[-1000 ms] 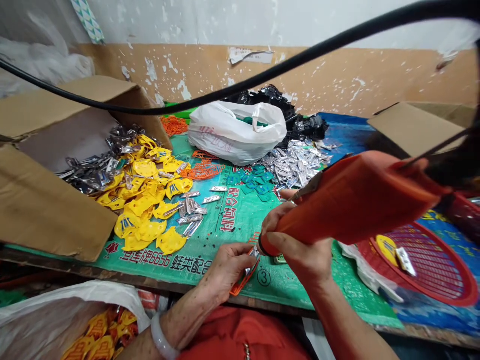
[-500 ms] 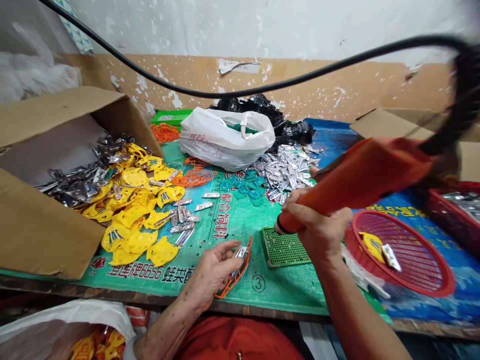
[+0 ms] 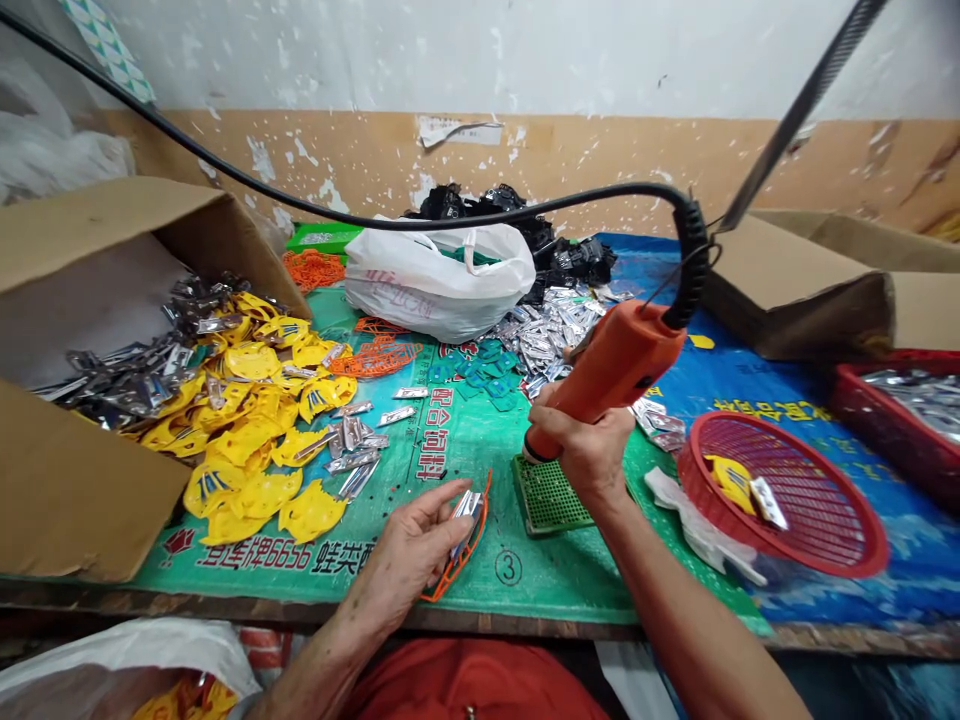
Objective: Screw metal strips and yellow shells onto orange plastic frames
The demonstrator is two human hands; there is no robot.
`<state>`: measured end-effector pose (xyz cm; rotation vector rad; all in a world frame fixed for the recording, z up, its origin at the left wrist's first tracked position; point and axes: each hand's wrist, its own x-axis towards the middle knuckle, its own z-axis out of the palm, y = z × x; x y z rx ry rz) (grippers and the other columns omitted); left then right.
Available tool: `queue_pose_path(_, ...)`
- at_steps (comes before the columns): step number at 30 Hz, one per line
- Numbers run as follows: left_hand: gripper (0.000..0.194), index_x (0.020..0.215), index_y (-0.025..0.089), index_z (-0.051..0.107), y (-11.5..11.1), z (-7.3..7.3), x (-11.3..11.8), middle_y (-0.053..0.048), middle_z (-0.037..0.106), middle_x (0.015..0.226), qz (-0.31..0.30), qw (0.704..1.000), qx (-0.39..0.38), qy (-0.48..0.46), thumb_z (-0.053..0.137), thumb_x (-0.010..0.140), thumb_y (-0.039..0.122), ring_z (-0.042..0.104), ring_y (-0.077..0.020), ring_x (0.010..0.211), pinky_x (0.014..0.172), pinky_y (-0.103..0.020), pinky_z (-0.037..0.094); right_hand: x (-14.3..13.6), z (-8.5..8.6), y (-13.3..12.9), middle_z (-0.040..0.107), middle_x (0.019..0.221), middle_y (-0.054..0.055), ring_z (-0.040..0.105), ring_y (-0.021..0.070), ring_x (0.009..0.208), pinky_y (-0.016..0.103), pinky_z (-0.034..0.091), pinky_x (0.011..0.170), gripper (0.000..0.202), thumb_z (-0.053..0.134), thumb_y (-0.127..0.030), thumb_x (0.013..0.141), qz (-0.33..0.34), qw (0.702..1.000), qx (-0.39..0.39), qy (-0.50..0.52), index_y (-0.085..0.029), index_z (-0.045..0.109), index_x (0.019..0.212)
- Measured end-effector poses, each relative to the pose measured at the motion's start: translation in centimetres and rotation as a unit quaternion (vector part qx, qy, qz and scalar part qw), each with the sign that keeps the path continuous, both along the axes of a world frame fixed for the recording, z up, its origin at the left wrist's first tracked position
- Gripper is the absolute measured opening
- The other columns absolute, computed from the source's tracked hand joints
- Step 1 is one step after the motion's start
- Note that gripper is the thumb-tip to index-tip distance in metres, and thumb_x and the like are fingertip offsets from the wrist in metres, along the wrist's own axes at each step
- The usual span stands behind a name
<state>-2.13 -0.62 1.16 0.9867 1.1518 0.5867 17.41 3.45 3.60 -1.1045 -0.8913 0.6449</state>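
My left hand [image 3: 412, 545], near the table's front edge, pinches a small silver piece [image 3: 469, 505] together with an orange plastic piece [image 3: 466, 558] that curves along its right side. The fingers of my right hand [image 3: 589, 440] are wrapped round an orange electric screwdriver [image 3: 611, 360], which tilts down to the left. Its lower end is over a green perforated block [image 3: 551, 500]; whether it touches the block cannot be made out. A black cable leaves the tool's top. Loose silver pieces [image 3: 356, 440] lie left of centre beside a heap of yellow parts [image 3: 255, 430].
A cardboard box [image 3: 82, 480] tips open at left. Behind the hands are a white bag [image 3: 442, 280], green pieces [image 3: 480, 370] and a silver pile [image 3: 547, 335]. To the right stand a red basket [image 3: 787, 500] and a red crate [image 3: 855, 400]. The cable [image 3: 330, 210] hangs across.
The orange screwdriver in my right hand has swung back from the camera and stands more upright, its cable lower. My left hand still holds its pieces. The view has shifted slightly.
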Motion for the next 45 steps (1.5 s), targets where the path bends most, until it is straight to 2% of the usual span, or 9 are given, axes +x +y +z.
queue_pose_path(8, 0.063, 0.121, 0.017, 0.062, 0.0, -0.2, -0.1, 0.008, 0.041, 0.057, 0.0, 1.0, 0.001, 0.013, 0.07, 0.066, 0.046, 0.027, -0.0044, 0.042, 0.041, -0.02, 0.018, -0.3, 0.2, 0.0, 0.061, 0.059, -0.003, 0.053, 0.0124, 0.052, 0.028, 0.046, 0.051, 0.014, 0.075, -0.016, 0.055, 0.006, 1.0, 0.006, -0.013, -0.018, 0.061, 0.056)
queue_pose_path(12, 0.052, 0.111, 0.015, 0.068, -0.1, -0.2, -0.1, 0.008, 0.042, 0.054, -0.018, 0.999, 0.018, 0.025, 0.067, 0.068, 0.044, 0.027, -0.0051, 0.043, 0.043, -0.02, 0.018, -0.6, 0.5, -0.1, 0.06, 0.057, -0.003, 0.053, 0.0129, 0.053, 0.028, 0.046, 0.051, 0.014, 0.073, -0.016, 0.054, -0.003, 0.999, -0.003, -0.034, -0.018, 0.059, 0.054)
queue_pose_path(17, 0.038, 0.1, 0.018, 0.073, -0.1, 0.0, -0.2, 0.002, 0.057, 0.069, -0.028, 0.995, 0.082, 0.04, 0.068, 0.066, 0.035, 0.042, -0.0096, 0.057, 0.053, -0.022, 0.033, -0.9, 0.7, -0.2, 0.059, 0.054, -0.004, 0.053, 0.0131, 0.051, 0.028, 0.045, 0.05, 0.012, 0.073, -0.014, 0.053, -0.009, 0.999, -0.014, -0.048, -0.018, 0.063, 0.057)
queue_pose_path(22, 0.046, 0.104, 0.018, 0.072, -0.3, -0.2, -0.3, 0.003, 0.053, 0.073, -0.051, 0.992, 0.108, 0.038, 0.072, 0.059, 0.027, 0.041, -0.0096, 0.06, 0.056, -0.023, 0.034, -0.4, 0.3, 0.0, 0.06, 0.055, -0.004, 0.053, 0.0124, 0.05, 0.027, 0.044, 0.049, 0.013, 0.076, -0.016, 0.053, -0.02, 0.999, -0.007, -0.03, -0.017, 0.065, 0.06)
queue_pose_path(26, 0.07, 0.131, 0.014, 0.053, -0.6, -0.5, -0.3, 0.006, 0.049, 0.068, -0.034, 0.996, 0.078, 0.021, 0.069, 0.064, 0.026, 0.041, -0.0087, 0.056, 0.053, -0.023, 0.032, 0.1, 1.2, -0.2, 0.063, 0.06, -0.003, 0.055, 0.013, 0.051, 0.029, 0.046, 0.051, 0.014, 0.077, -0.016, 0.054, -0.019, 0.999, 0.025, 0.002, -0.017, 0.065, 0.062)
queue_pose_path(29, 0.08, 0.137, 0.011, 0.042, -0.7, -0.2, -0.2, 0.008, 0.047, 0.063, -0.025, 0.996, 0.075, 0.034, 0.07, 0.063, 0.025, 0.043, -0.0094, 0.055, 0.053, -0.023, 0.032, -0.2, 3.0, -1.3, 0.063, 0.062, -0.002, 0.056, 0.014, 0.053, 0.031, 0.047, 0.054, 0.015, 0.075, -0.012, 0.056, 0.023, 0.995, 0.078, 0.05, -0.018, 0.064, 0.063)
queue_pose_path(34, 0.044, 0.105, 0.011, 0.064, -0.9, 0.6, 0.2, 0.008, 0.05, 0.059, -0.03, 0.997, 0.066, 0.035, 0.071, 0.063, 0.02, 0.042, -0.0081, 0.053, 0.051, -0.022, 0.031, -2.0, 5.4, -4.5, 0.063, 0.067, -0.002, 0.058, 0.0154, 0.06, 0.032, 0.049, 0.06, 0.032, 0.069, -0.009, 0.064, 0.144, 0.978, 0.1, 0.11, -0.026, 0.064, 0.091)
queue_pose_path(38, 0.037, 0.099, 0.012, 0.065, -1.0, 0.4, 0.3, 0.008, 0.049, 0.057, -0.025, 0.997, 0.068, 0.016, 0.072, 0.063, 0.019, 0.039, -0.007, 0.049, 0.048, -0.021, 0.03, -3.4, 5.3, -6.3, 0.062, 0.075, -0.002, 0.058, 0.0155, 0.068, 0.034, 0.052, 0.067, 0.039, 0.071, -0.016, 0.072, 0.233, 0.957, 0.088, 0.146, -0.031, 0.061, 0.106)
queue_pose_path(45, 0.038, 0.101, 0.015, 0.066, -1.1, 0.1, 0.3, 0.009, 0.048, 0.056, -0.031, 0.996, 0.079, 0.024, 0.072, 0.064, 0.02, 0.04, -0.0067, 0.048, 0.046, -0.02, 0.029, -4.1, 4.1, -6.8, 0.061, 0.08, -0.001, 0.057, 0.0162, 0.075, 0.036, 0.049, 0.077, 0.063, 0.072, -0.022, 0.075, 0.249, 0.958, 0.072, 0.119, -0.034, 0.046, 0.131)
